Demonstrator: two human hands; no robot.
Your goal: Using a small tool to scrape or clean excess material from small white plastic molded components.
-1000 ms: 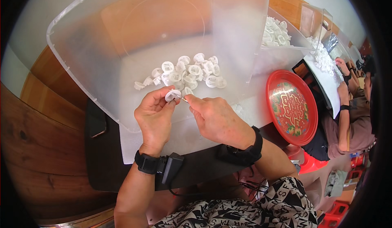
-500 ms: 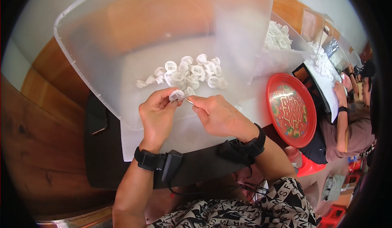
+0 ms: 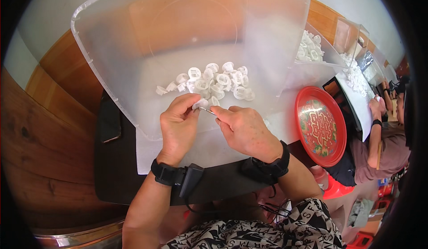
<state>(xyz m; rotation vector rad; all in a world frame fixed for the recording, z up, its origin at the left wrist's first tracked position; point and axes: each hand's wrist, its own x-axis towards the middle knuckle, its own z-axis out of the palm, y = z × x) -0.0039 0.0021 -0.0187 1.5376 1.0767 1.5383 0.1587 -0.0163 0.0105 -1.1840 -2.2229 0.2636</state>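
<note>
My left hand (image 3: 180, 119) pinches a small round white plastic part (image 3: 201, 103) between thumb and fingers. In my right hand (image 3: 247, 130) is a thin metal tool (image 3: 207, 110), whose tip meets the lower edge of that part; its handle is hidden in my fingers. Just beyond my hands, several similar white plastic parts (image 3: 218, 81) lie in a loose heap inside a large clear plastic bin (image 3: 147, 133) tipped on its side. One more white part (image 3: 214, 101) rests close to the fingertips.
A red round tray (image 3: 321, 126) with a patterned face stands to the right of the bin. Behind it, a clear box (image 3: 327, 59) holds more white parts. Farther right, another person (image 3: 379, 146) works at a white-topped table (image 3: 363, 95). A dark table edge (image 3: 218, 180) runs below my wrists.
The held white part has tilted, so its flat face shows less. The metal tool now lies across its lower edge. The whole view has shifted slightly.
</note>
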